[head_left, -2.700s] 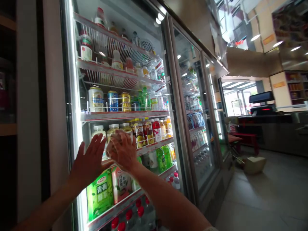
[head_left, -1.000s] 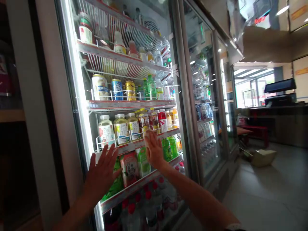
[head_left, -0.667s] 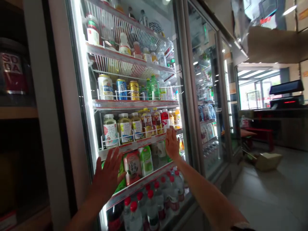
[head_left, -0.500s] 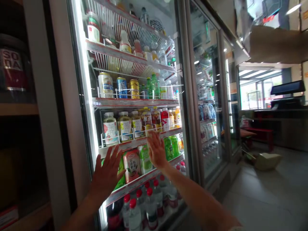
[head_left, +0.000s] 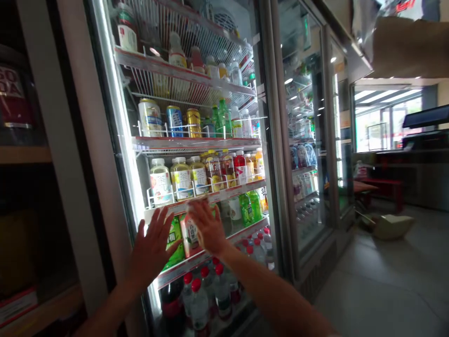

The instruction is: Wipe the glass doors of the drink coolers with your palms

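Note:
Both of my hands are raised in front of a lit glass-door drinks fridge. My left hand, fingers spread, is in front of the lower left, partly over a green drink bottle. My right hand, blurred, has its fingers stretched out and partly covers a pink-labelled drink bottle. Neither hand holds anything. I cannot tell whether either one touches the glass. On the shelf above stand pale tea bottles and a red-labelled bottle.
Cans and green bottles fill a higher shelf; red-capped bottles stand at the bottom. A dark shelf with a soda jar is at left. More fridge doors, a dustpan and a counter are at right.
My right hand has moved left and slightly down, closer to my left hand. My left hand has hardly shifted. The view has turned slightly.

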